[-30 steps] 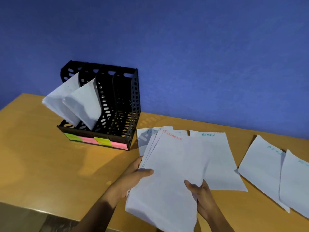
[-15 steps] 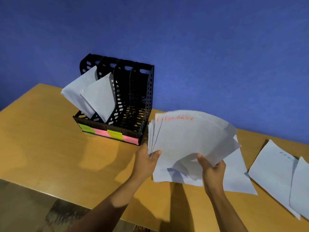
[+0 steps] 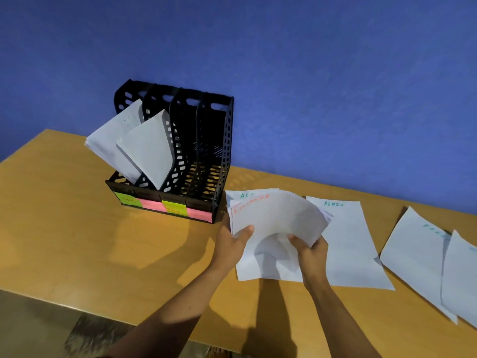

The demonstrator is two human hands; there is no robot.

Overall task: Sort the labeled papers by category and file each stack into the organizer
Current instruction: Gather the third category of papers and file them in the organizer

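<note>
Left hand (image 3: 232, 244): fingers curled round the left edge of the held stack, thumb on top.
Right hand (image 3: 311, 250): fingers curled under the stack's lower right edge, gripping it so the sheets bow upward.
Held stack (image 3: 276, 218): white papers with a red label on the top sheet (blurred), lifted off the table just right of the organizer.
Organizer (image 3: 206, 151): black, four slots — papers lean out of its two left slots, the two right slots show none.
Admin sheet (image 3: 346, 241): flat on the table (image 3: 90, 241), right of the organizer, partly under the held stack.
Far sheets (image 3: 415, 254): two overlapping — well to the organizer's right.
</note>
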